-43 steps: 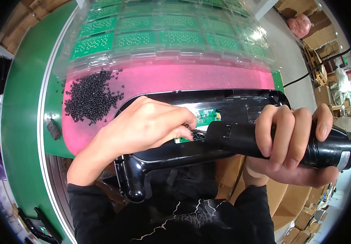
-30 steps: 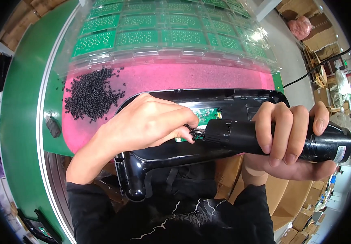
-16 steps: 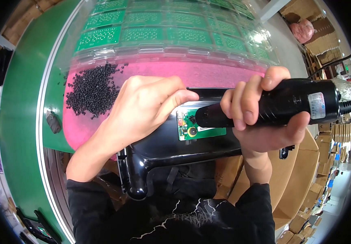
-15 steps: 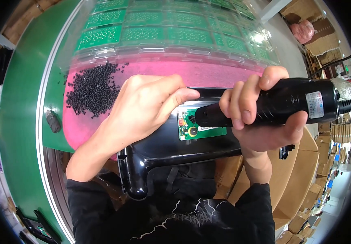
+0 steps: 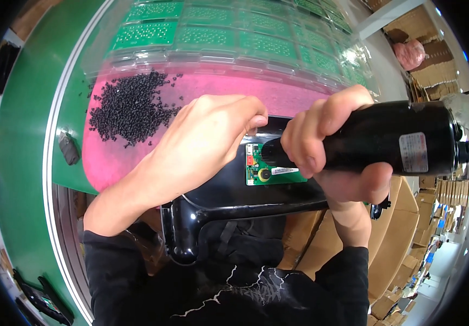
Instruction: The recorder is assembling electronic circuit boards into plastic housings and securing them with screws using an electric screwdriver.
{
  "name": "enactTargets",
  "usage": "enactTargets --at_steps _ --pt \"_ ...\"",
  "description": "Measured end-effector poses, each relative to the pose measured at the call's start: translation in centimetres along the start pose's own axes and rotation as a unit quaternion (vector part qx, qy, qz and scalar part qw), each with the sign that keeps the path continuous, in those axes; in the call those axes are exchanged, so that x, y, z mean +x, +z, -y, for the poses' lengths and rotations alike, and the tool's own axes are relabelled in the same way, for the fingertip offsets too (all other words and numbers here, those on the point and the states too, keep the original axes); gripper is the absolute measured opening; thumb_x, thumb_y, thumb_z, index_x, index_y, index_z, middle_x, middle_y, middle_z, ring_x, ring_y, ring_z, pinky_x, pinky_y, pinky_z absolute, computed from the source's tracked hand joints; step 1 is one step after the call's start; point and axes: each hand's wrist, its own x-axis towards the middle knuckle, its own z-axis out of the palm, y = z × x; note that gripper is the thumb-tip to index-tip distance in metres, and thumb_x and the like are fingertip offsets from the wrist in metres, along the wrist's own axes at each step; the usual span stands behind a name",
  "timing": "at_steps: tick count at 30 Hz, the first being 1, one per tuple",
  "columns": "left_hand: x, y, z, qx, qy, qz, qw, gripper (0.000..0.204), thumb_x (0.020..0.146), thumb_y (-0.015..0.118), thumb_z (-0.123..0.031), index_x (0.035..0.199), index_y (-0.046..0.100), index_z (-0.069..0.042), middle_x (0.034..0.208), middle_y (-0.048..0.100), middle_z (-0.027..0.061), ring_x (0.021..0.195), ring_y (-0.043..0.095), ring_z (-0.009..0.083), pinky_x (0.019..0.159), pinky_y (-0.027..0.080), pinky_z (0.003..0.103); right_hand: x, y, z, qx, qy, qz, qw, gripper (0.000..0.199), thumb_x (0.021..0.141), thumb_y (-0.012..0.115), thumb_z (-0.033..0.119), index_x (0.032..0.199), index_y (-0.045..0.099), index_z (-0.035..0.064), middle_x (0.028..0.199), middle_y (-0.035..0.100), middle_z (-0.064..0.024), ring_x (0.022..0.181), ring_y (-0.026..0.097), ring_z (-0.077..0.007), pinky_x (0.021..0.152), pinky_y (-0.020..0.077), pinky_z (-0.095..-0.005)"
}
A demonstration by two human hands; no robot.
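My right hand (image 5: 332, 141) wraps round a black electric screwdriver (image 5: 403, 136), held nearly level in the view. Its nose meets a green circuit board (image 5: 254, 176), which lies on a glossy black plastic housing (image 5: 229, 198). The tip's exact contact point is hidden. On the board I see a round component and a white label strip. My left hand (image 5: 204, 136) hovers beside the board at the housing's far edge, thumb and fingers pinched together; whatever they hold cannot be made out. A pile of small black screws (image 5: 131, 108) lies left of it on a pink mat (image 5: 109, 163).
Clear plastic trays with green boards (image 5: 207, 35) stand beyond the mat. A small dark object (image 5: 69, 149) rests on the green table (image 5: 33, 119) at left. Cardboard boxes (image 5: 392, 233) stand at right; another black housing (image 5: 44, 299) lies lower left.
My left thumb has drawn in from outstretched to a pinch. The screwdriver is tilted a little differently, and the small black bits seen by its nose earlier no longer show.
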Motion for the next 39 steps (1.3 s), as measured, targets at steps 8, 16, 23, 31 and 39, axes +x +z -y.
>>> enactTargets --at_steps 8,16,23,31,39 --pt "0.5 -0.9 -0.9 0.017 -0.101 0.111 0.989 0.013 0.086 0.067 -0.011 0.090 0.069 0.001 0.077 0.068 0.0210 0.078 0.068 0.0392 0.068 0.053 0.045 0.5 -0.9 0.3 -0.016 0.040 0.096 0.994 0.079 0.076 0.069 0.073 0.110 0.046 0.0057 0.064 0.051 -0.0010 0.051 0.048 -0.0123 0.052 0.0396 -0.0287" --pt "0.3 -0.2 -0.4 -0.015 0.028 0.152 0.988 0.017 0.082 0.075 -0.016 0.087 0.069 0.000 0.079 0.069 0.0131 0.071 0.067 0.0310 0.063 0.052 0.038 -1.0 -1.6 2.1 0.163 -0.212 0.016 0.963 0.059 0.079 0.075 0.058 0.105 0.049 0.0112 0.065 0.053 0.0030 0.050 0.051 -0.0092 0.052 0.0413 -0.0268" --pt "0.7 -1.0 -1.2 -0.188 0.010 0.184 0.965 0.018 0.079 0.079 -0.009 0.089 0.069 0.003 0.077 0.071 0.0084 0.060 0.066 0.0162 0.054 0.050 0.029 -1.4 -2.0 2.8 0.204 -0.264 0.021 0.942 0.048 0.081 0.075 0.044 0.102 0.047 0.0110 0.062 0.055 0.0026 0.046 0.054 -0.0073 0.049 0.0458 -0.0218" --pt "0.7 -0.2 -0.9 -0.156 0.018 0.166 0.974 0.011 0.080 0.076 -0.003 0.087 0.070 0.003 0.076 0.071 0.0092 0.064 0.069 0.0174 0.057 0.054 0.029 -1.7 -2.0 2.6 0.179 -0.269 0.011 0.946 0.048 0.083 0.075 0.046 0.099 0.045 0.0117 0.062 0.057 0.0022 0.046 0.054 -0.0073 0.047 0.0464 -0.0226" --pt "0.7 -0.1 -0.7 -0.124 0.037 0.129 0.983 0.012 0.079 0.078 -0.009 0.084 0.072 0.001 0.075 0.072 0.0097 0.066 0.071 0.0212 0.060 0.055 0.031 -2.3 -2.1 1.3 0.158 -0.166 0.072 0.971 0.059 0.082 0.073 0.059 0.098 0.042 0.0121 0.064 0.059 -0.0006 0.046 0.056 -0.0132 0.049 0.0485 -0.0287"
